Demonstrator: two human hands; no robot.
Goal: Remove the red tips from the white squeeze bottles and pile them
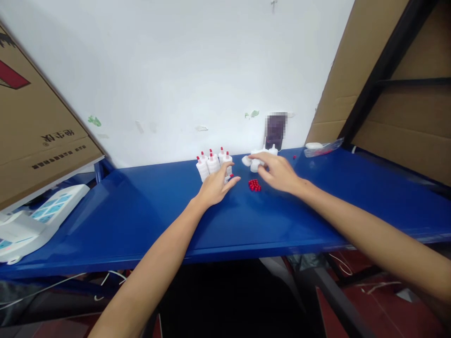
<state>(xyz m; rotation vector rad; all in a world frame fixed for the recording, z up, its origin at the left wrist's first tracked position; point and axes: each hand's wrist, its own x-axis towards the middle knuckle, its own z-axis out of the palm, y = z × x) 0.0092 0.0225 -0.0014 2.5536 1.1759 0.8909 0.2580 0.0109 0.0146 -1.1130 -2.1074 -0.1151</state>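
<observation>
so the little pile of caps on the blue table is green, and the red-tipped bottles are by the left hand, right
Not quite: the head view shows the little pile of caps is red, not green. It does sit on the blue table, and the red-tipped bottles are by the left hand.

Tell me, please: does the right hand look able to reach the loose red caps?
Probably yes: the right hand is close beside the red caps, and nothing visible on the blue table stands between.
</observation>
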